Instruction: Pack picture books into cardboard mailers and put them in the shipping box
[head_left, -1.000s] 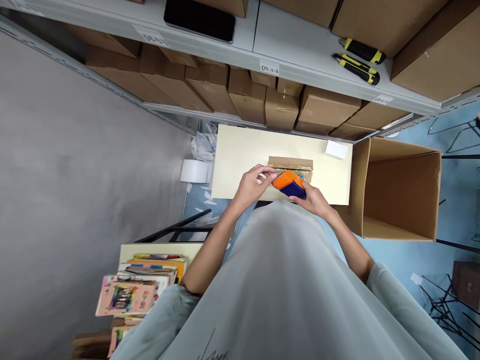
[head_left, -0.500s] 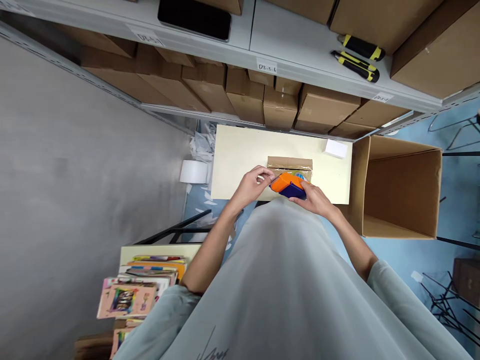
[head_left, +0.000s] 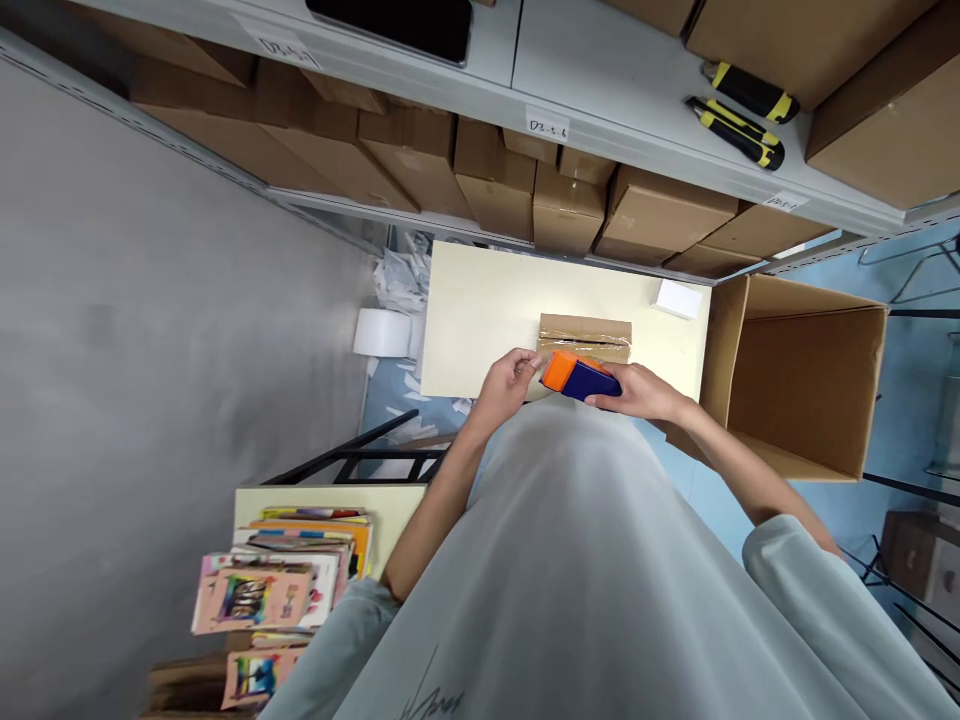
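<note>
My right hand (head_left: 639, 391) is wrapped round the right end of an orange and dark blue tape dispenser (head_left: 576, 377), held above the front edge of the cream table (head_left: 480, 310). Close to the dispenser's orange end, my left hand (head_left: 511, 382) has thumb and fingers pinched together. Anything between those fingertips is too small to make out. Behind the dispenser lies a brown cardboard package (head_left: 585, 328) with shiny tape on it, its near side partly covered by the dispenser and my right hand.
A large open carton (head_left: 802, 380) stands right of the table. Overhead, a grey shelf (head_left: 600, 110) holds boxes, a black phone-like slab (head_left: 397, 25) and two utility knives (head_left: 739, 130). A small white box (head_left: 677, 299) sits at the table's back right. Magazines (head_left: 255, 597) are stacked lower left.
The dispenser has turned in my right hand, showing more of its dark blue side. The round roll that showed behind it is now hidden. My left hand has shifted slightly down and left.
</note>
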